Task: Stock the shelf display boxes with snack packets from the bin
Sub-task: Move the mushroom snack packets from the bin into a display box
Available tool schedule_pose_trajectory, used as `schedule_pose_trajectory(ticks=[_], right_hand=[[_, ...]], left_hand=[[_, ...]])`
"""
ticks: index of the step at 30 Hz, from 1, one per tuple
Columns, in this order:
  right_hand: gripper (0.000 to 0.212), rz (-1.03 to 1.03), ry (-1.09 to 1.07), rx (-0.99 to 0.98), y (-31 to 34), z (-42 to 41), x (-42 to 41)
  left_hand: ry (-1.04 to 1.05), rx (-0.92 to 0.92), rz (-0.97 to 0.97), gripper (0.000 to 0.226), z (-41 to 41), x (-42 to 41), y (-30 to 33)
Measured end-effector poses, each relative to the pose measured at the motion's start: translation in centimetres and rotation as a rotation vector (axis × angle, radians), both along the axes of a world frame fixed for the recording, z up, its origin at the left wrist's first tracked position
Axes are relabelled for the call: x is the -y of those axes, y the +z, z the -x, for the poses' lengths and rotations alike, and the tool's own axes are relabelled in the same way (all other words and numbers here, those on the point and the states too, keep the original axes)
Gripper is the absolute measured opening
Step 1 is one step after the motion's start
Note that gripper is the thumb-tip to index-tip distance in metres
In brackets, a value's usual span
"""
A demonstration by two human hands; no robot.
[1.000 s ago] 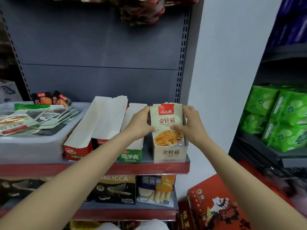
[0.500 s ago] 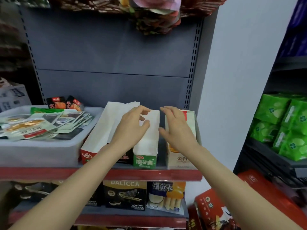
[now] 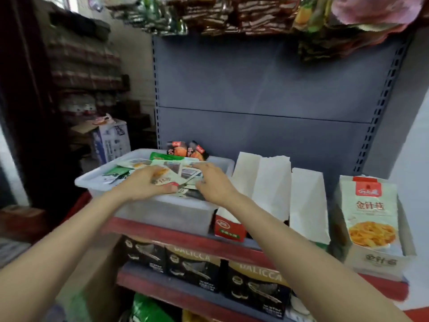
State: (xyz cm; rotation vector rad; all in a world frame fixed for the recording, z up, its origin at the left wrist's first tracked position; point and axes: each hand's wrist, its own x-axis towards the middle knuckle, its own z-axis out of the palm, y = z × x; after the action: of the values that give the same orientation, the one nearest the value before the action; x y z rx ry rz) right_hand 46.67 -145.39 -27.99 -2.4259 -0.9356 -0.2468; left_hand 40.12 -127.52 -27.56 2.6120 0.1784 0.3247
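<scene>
Now the left hand (image 3: 148, 184) pinches a snack packet (image 3: 166, 176) in the bin (image 3: 162, 212); the right hand (image 3: 212, 182) lies spread beside it; packets look light, slippery, best pinched at edges.

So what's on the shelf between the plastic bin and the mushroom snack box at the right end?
Head view: two display boxes, a red-fronted box beside the bin, then a white-flapped box before the mushroom box.
</scene>
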Motion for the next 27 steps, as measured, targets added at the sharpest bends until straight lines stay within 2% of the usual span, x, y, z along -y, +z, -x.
schedule_pose_trajectory(ticks=[2,4,7,9,12,15,18,21,23,24,26,27], right_hand=[[0.049,0.071,0.040,-0.068,0.1,-0.5,-2.2],[0.042,0.124,0.078,-0.136,0.1,-0.8,-3.8],[0.033,0.126,0.088,-0.140,0.0,-1.4,-4.8],[0.030,0.065,0.091,-0.153,0.0,-1.7,-4.9],[0.028,-0.172,0.041,-0.242,-0.1,-1.8,-4.8],[0.039,-0.484,-0.099,-0.496,0.0,-1.9,-5.2],[0.030,-0.688,-0.060,-0.798,0.4,-1.8,-5.2],[0.014,-0.860,0.003,-0.947,1.5,-0.9,-4.5],[0.006,-0.926,0.013,-1.008,2.2,-0.2,-3.4],[0.006,-0.939,0.005,-1.030,2.6,0.1,-2.7],[0.014,-0.950,-0.007,-1.048,3.0,0.4,-1.0],[0.018,-0.960,-0.013,-1.041,3.0,0.4,-0.2]], left_hand=[[-0.030,-0.131,-0.036,0.096,-0.4,-1.2,0.0],[-0.027,-0.152,-0.072,0.095,-0.8,-1.9,-0.3],[-0.033,-0.054,-0.154,0.058,-1.2,-2.0,-0.8],[-0.036,0.010,-0.195,0.045,-0.9,-1.7,-1.0],[-0.013,0.169,-0.104,0.048,-0.5,-1.7,-1.0],[0.024,0.289,-0.131,0.050,-0.2,-0.7,-0.6],[0.121,0.359,-0.217,0.043,-0.6,1.1,-0.1],[0.155,0.397,-0.230,0.044,-1.1,2.9,0.2],[0.077,0.369,-0.204,0.039,-1.1,3.8,0.3],[-0.009,0.325,-0.195,0.031,-1.1,4.2,0.3],[-0.240,0.159,-0.049,0.006,-0.8,4.5,0.2],[-0.330,0.077,0.008,0.032,-0.7,4.7,0.0]])
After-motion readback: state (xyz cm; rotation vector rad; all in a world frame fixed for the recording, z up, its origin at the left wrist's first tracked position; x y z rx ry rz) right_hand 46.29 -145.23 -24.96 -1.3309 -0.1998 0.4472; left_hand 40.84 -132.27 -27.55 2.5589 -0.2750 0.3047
